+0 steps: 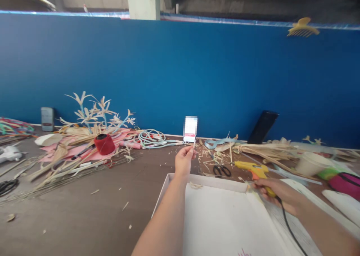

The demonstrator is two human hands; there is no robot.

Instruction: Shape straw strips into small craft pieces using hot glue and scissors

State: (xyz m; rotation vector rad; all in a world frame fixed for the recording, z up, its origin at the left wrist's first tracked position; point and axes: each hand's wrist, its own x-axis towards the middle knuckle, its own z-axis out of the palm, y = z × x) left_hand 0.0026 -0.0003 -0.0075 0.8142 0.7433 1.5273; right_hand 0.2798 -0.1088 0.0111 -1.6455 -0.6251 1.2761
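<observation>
My left hand (185, 159) is raised in front of the lit phone screen (190, 127), above the far edge of a shallow white box. Thumb and fingers are pinched on a thin pale strip (194, 143), too small to make out well. At the right, my right hand (271, 192) is closed around the handle of a yellow glue gun (250, 166). Its nozzle points left, and a black cord hangs from the handle. Between the hands lie black-handled scissors (221, 170). The white box (219, 211) is beneath both arms.
A red thread spool (104, 144) and pale straw-like flowers (87, 113) on blue stems stand at left. Coiled light-blue cord (152, 139) lies behind. Dried strips (263, 151), a pale cup (312, 163) and a black upright object (263, 127) are at right. A blue partition (157, 72) bounds the table.
</observation>
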